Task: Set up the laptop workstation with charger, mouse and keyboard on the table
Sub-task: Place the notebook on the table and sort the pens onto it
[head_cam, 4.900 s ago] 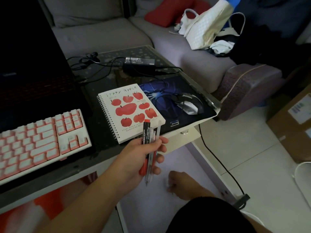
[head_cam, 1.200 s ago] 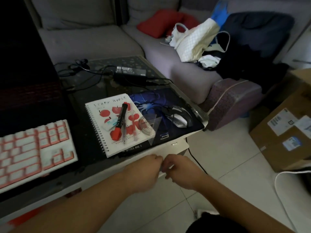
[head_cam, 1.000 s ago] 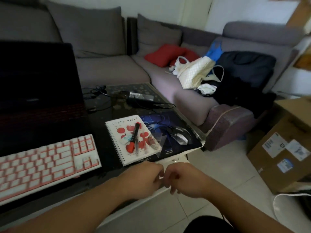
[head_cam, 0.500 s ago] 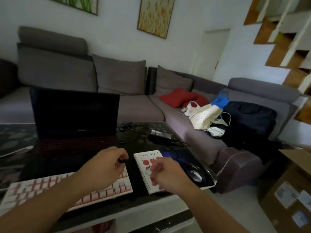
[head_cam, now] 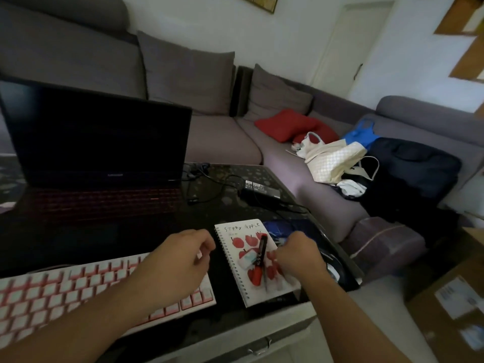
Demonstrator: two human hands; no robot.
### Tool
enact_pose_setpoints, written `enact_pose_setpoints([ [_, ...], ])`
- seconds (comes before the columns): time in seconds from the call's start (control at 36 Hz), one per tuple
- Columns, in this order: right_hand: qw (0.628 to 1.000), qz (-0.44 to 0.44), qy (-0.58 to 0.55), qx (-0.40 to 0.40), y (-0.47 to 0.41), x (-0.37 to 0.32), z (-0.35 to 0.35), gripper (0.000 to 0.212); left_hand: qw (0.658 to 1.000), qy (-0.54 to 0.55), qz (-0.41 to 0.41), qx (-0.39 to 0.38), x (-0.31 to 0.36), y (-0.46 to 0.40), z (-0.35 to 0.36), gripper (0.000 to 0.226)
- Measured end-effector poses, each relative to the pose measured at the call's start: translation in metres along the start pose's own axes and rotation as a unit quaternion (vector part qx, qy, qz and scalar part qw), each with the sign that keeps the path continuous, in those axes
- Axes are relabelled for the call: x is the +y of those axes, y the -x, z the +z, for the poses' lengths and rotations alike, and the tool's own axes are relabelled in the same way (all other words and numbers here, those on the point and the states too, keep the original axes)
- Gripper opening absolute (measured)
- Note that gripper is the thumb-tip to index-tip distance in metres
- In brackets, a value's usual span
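The open laptop [head_cam: 97, 142] stands at the left of the dark glass table [head_cam: 222, 213] with its screen dark. In front of it lies the pink-and-white keyboard [head_cam: 78, 292]. The charger brick [head_cam: 259, 192] and its cables lie behind a blue mouse pad [head_cam: 301, 226]. The mouse [head_cam: 333, 272] is mostly hidden behind my right hand [head_cam: 298, 255], which hovers curled over the pad's left edge with its fingers out of sight. My left hand [head_cam: 178, 260] hangs loosely curled over the keyboard's right end, with nothing seen in it.
A spiral notebook with red apples [head_cam: 251, 258] lies between keyboard and mouse pad, with pens [head_cam: 260, 260] and an eraser on it. A grey corner sofa [head_cam: 222, 142] with a red cushion, bags and clothes wraps the table. Cardboard boxes [head_cam: 450, 305] stand at right.
The pens left my left hand and now lie on the notebook. Both hands rose from below the table's front edge to above keyboard and notebook. The view swung up, then tipped down.
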State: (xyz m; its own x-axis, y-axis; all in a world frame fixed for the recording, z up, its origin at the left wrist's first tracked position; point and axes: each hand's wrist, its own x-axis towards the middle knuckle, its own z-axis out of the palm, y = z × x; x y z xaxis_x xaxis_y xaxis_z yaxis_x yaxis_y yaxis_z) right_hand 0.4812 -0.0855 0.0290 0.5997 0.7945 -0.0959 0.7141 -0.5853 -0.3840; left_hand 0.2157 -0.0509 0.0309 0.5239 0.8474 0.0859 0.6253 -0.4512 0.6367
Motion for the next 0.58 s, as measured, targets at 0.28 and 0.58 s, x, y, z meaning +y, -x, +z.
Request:
enact_pose_setpoints([
  [0.28,0.991,0.028,0.102,-0.086,0.013,0.025,0.003,0.06,0.997,0.034,-0.044,-0.06,0.048,-0.023,0.066,0.03],
  [0.58,0.999,-0.002,-0.024,-0.037,-0.002,0.03,0.023,0.046,0.97,0.03,-0.241,0.032,0.089,-0.048,0.119,0.098],
])
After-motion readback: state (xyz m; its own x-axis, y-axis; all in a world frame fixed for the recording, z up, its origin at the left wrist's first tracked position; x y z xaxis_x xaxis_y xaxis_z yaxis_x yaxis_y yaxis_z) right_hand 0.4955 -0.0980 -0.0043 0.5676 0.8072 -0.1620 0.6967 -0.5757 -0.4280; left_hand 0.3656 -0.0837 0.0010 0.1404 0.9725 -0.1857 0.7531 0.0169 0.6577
